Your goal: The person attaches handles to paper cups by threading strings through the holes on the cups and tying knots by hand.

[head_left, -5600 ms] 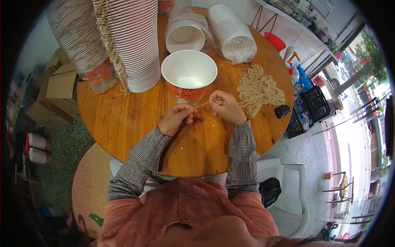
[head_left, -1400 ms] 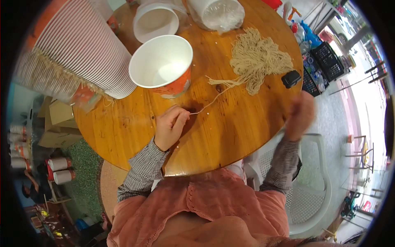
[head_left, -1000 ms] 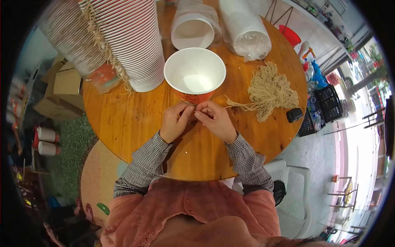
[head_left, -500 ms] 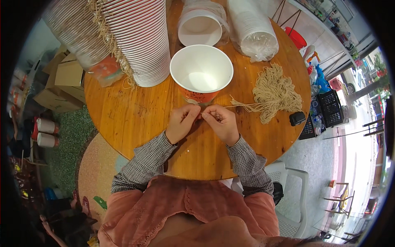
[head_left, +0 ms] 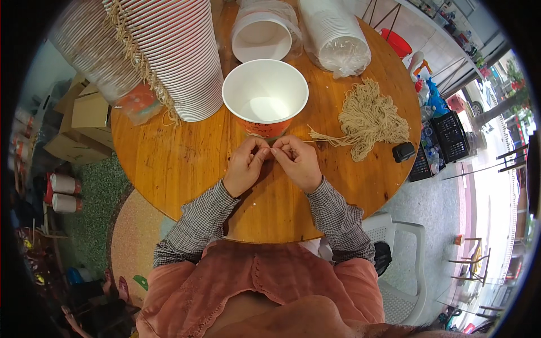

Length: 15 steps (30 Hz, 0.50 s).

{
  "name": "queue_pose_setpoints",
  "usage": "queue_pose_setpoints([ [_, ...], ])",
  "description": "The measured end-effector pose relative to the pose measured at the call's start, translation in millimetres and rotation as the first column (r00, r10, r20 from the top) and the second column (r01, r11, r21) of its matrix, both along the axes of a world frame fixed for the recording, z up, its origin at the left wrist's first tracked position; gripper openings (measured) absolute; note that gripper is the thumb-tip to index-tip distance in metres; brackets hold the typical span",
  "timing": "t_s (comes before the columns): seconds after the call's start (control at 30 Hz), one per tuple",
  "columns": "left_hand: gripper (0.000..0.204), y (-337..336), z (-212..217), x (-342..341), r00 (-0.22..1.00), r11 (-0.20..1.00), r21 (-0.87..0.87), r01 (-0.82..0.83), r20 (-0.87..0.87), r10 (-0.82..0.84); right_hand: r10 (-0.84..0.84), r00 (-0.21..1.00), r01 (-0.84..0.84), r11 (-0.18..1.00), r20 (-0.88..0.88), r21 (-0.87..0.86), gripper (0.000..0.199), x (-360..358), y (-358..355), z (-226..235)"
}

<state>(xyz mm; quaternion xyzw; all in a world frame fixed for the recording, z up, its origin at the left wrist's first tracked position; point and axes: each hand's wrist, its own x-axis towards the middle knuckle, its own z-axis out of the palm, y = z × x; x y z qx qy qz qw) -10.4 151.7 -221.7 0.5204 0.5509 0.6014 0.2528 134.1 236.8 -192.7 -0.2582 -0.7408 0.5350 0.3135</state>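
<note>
Head view: left hand (head_left: 242, 167) and right hand (head_left: 300, 164) pinch, fingertips nearly meeting, on what I cannot tell; the paper bucket (head_left: 265, 93) stands upright just beyond, about equally near both.

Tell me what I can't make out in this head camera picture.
Head view:
1. Whatever the left hand and right hand pinch: covered by their own fingers.
2. Upper end of the tall cup stack: cut off by the top edge.
3. Part of the white chair: hidden by the right sleeve.
</note>
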Motion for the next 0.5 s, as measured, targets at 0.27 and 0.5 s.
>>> queue_pose_setpoints([
  [0.27,0.006,0,9,-1,0.968,0.997,0.071,-0.036,-0.246,0.053,-0.016,0.999,0.01,0.98,0.029,0.197,0.007,2,2,-1],
  [0.5,0.003,-4,20,6,0.979,0.995,0.053,-0.084,-0.184,0.092,0.028,0.999,-0.031,0.997,0.046,0.067,0.008,3,7,-6],
])
